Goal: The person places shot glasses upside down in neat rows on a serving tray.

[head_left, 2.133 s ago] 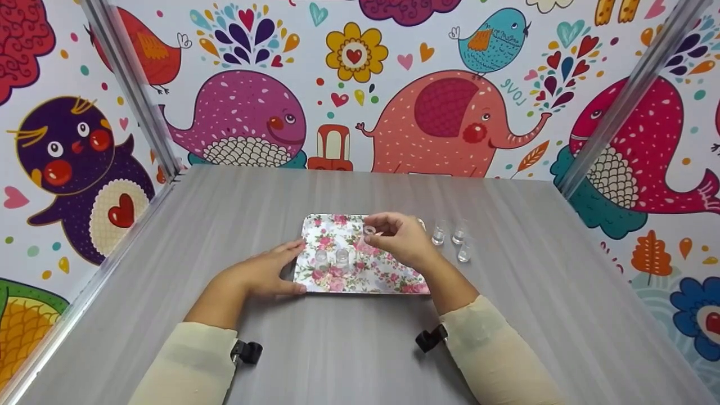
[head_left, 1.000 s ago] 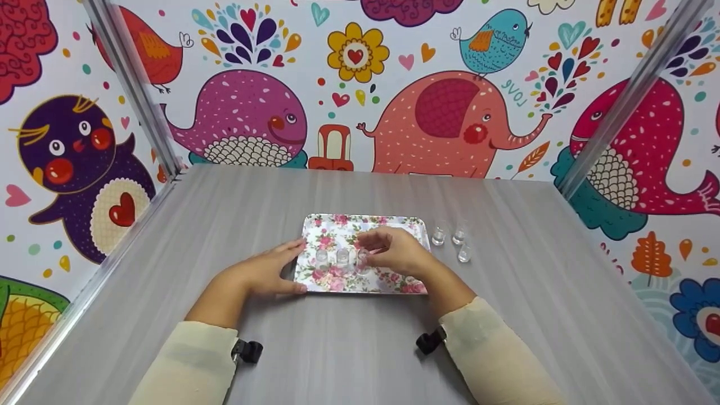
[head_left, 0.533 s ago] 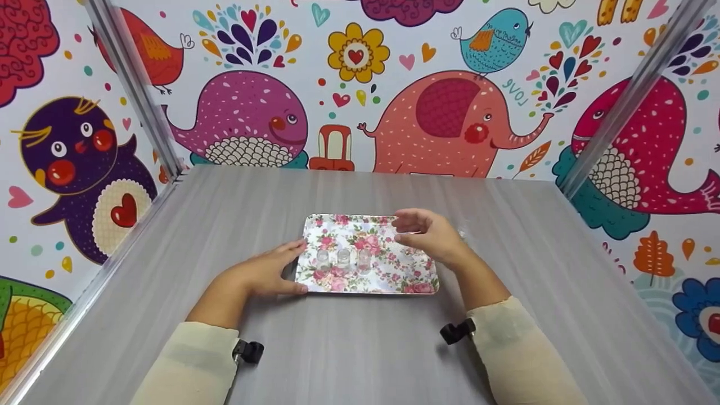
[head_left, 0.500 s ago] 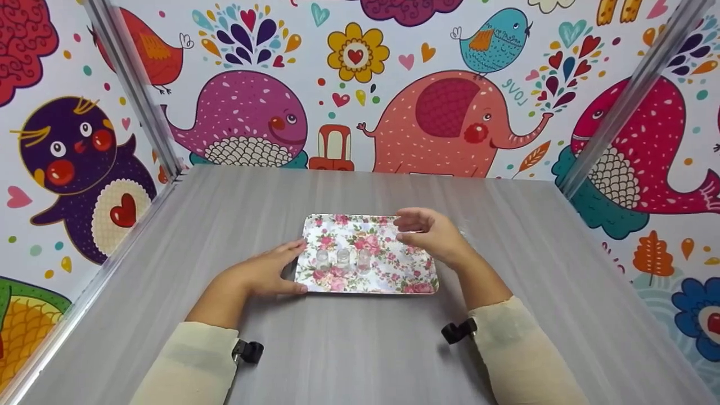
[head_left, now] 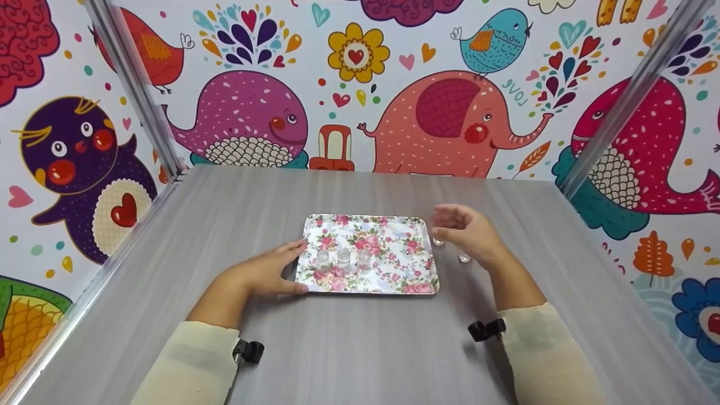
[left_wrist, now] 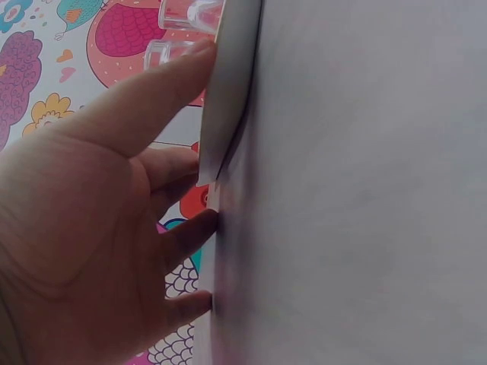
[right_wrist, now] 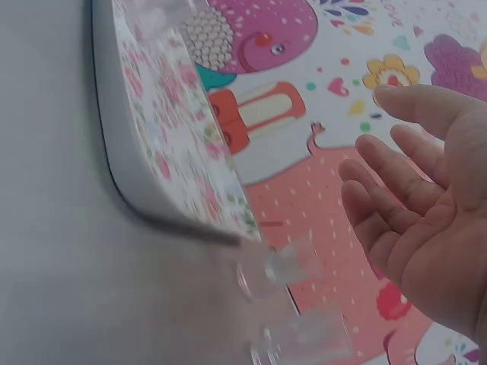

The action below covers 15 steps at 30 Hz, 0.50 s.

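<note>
Right hand [head_left: 471, 233] has shifted out past the tray's [head_left: 402, 267] right edge; fingers loosely curled, holding nothing, near clear cups [head_left: 464, 257]. Left hand [head_left: 270, 271] touches left edge, fingers extended. Three colourless cups [head_left: 343, 259] rowed on rose-print tray, nearer left edge. Wall lettering [head_left: 513, 93]: "LOVE", mirrored.

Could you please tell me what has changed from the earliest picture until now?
The right hand has let go of a small clear glass, now on the tray beside two others, and moved rightward toward the glasses beside the tray. The left hand, touching the tray's left edge, and the tray stayed as they were.
</note>
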{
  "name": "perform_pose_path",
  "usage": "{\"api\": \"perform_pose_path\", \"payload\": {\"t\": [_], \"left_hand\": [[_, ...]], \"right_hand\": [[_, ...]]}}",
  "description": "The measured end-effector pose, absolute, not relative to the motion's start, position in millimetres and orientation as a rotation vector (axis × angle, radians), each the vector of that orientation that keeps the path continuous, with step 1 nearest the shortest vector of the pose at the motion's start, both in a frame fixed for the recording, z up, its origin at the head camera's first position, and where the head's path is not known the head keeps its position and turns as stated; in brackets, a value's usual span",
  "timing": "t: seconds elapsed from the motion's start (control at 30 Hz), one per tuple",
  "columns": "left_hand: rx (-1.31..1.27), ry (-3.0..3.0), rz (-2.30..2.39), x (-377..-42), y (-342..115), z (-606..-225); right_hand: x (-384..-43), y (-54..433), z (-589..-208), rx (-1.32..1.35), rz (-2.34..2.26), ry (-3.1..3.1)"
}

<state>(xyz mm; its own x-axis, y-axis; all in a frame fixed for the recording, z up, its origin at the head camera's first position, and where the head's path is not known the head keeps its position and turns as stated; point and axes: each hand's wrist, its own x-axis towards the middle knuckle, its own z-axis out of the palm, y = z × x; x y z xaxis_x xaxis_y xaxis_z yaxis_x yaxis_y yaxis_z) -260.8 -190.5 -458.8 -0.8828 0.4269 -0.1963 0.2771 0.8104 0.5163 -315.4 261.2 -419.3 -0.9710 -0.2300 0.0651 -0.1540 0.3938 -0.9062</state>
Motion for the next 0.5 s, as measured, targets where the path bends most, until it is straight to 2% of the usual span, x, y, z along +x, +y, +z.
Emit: {"api": "perform_pose_path", "payload": {"t": [0.5], "left_hand": [[0.526,2.693,0.701,-260.2,-190.0,-457.5]], "right_hand": [[-312.3,321.4,-421.0,-0.17,-1.552,2.657]]}}
